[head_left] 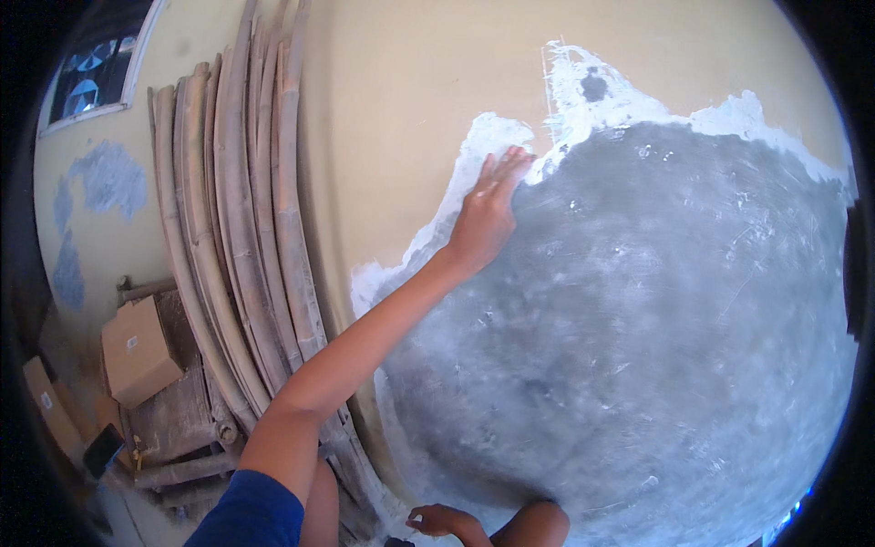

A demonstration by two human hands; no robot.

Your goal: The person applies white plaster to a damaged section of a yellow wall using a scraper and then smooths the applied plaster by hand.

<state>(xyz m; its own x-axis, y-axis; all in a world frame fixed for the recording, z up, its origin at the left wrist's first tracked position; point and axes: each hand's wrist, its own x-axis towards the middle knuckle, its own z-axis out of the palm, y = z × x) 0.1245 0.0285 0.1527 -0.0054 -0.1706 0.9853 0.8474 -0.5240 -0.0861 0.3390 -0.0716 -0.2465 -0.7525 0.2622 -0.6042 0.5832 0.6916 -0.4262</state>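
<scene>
My left hand [488, 214] is raised against the wall, fingers extended, its tips at the white ragged edge [488, 137] between beige paint [401, 109] and a broad rough grey patch [620, 328]. I see nothing held in it, though its palm is hidden. My right hand [436, 520] is low at the bottom beside my bent knee [538, 529], fingers curled. What it holds, if anything, is too small to make out. A dark object, cut off by the lower edge, lies just left of it.
Long bamboo poles [237, 228] lean upright on the wall to my left. Beside them are a cardboard box [137, 356] on weathered wood, more cardboard [50, 406] and a dark flat object [103, 451]. A window [91, 64] is at upper left.
</scene>
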